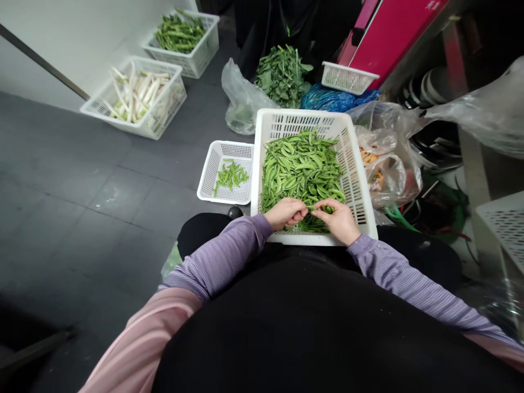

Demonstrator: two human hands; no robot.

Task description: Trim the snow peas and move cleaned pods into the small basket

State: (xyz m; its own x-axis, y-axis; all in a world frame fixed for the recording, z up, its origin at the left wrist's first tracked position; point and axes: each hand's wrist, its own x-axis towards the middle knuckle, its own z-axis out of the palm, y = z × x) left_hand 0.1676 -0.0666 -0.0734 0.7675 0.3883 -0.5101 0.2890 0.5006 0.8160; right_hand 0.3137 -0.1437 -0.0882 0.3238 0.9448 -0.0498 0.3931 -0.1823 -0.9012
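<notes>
A large white slotted basket [305, 115] in front of me holds a heap of green pea pods [303, 166]. Over the heap's near end, my left hand [287, 213] is closed with its fingertips pinched on a pea pod. My right hand [335, 219] meets it from the right, thumb and fingers pinched on the same pod, with fingertips close together. The pod is mostly covered by the fingers. Left of the big basket stands a small white basket [204, 177] with a small pile of pea pods [231, 177] in it.
Leafy greens [283, 75], a clear plastic bag [244, 101] and a blue bag [327, 99] lie beyond the basket. Farther left are a basket of white-stemmed vegetables [133, 94] and a basket of green stalks [180, 33]. Plastic bags [382, 164] crowd the right side.
</notes>
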